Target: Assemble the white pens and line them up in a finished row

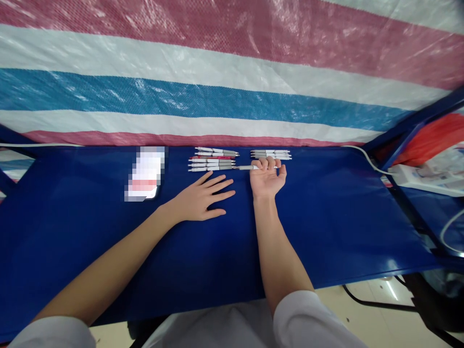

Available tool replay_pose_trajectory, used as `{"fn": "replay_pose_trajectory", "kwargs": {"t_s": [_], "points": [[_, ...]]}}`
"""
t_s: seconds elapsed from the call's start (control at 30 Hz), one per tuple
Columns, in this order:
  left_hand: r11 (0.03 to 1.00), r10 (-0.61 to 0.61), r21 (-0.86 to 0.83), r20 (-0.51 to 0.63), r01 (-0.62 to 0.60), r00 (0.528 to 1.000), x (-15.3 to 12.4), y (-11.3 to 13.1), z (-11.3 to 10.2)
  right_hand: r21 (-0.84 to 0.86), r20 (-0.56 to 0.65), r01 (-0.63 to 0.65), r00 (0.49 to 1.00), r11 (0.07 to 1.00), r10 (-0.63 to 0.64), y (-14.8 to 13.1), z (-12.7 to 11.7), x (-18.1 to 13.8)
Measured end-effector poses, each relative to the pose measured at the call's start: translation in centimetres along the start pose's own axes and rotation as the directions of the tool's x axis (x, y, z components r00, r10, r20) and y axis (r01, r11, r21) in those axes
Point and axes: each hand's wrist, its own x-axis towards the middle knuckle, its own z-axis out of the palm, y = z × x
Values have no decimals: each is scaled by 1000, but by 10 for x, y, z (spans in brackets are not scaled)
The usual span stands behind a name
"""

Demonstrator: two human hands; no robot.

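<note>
My right hand (267, 179), palm turned up, has its fingers curled round a white and grey pen (247, 167) whose tip points left. Just beyond that hand lies a small group of white pens (271, 153), side by side. Flat on the blue table, my left hand (203, 197) has its fingers spread and holds nothing. Near its fingertips is a row of several white and grey pens (212, 164), with a red pen (213, 157) among them. The held pen's tip comes close to this row; whether they touch I cannot tell.
A blurred-out phone (145, 174) lies on the blue table (344, 217), left of the pens. Behind stands a striped plastic sheet (217, 96). At right are a blue frame post (409, 121), a white power strip (416, 179), a cable (369, 159) and a red bag (431, 137).
</note>
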Motion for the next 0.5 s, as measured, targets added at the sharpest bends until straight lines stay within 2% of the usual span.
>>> {"fn": "replay_pose_trajectory", "kwargs": {"t_s": [0.5], "points": [[1000, -2, -30, -22, 1, 1000, 0, 0, 1, 25, 52, -45, 998, 999, 44, 1, -3, 1]]}}
